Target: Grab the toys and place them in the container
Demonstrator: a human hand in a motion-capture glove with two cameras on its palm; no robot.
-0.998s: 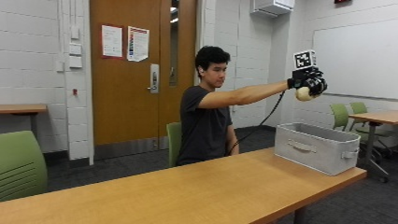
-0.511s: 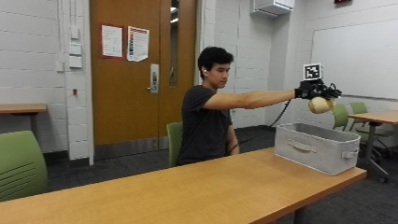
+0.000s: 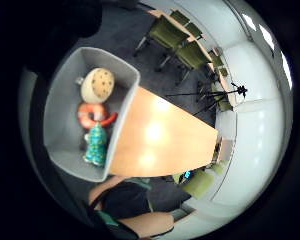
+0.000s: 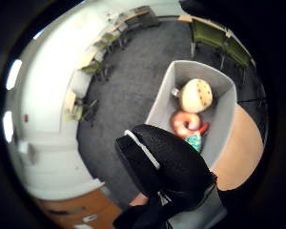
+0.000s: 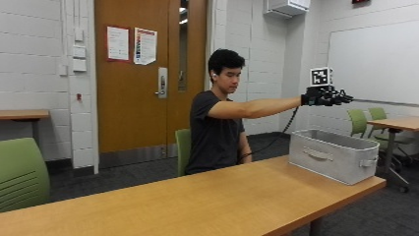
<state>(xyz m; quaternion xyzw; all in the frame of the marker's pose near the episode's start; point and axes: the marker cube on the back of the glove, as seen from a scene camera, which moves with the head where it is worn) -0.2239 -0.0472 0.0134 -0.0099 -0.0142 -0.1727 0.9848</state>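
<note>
Toys (image 3: 96, 116) lie inside container (image 5: 334, 155) | right hand (image 5: 325, 96) above, fingers spread, empty | withdraw straight, avoiding the rim.

A wooden table (image 5: 196, 201), green chairs (image 5: 23, 172), a brown door (image 5: 140, 73) and a whiteboard (image 5: 376, 64).

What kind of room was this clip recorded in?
Probably a classroom or meeting room: a whiteboard on the wall, long wooden tables with green chairs, painted block walls and a wooden door with notices.
</note>
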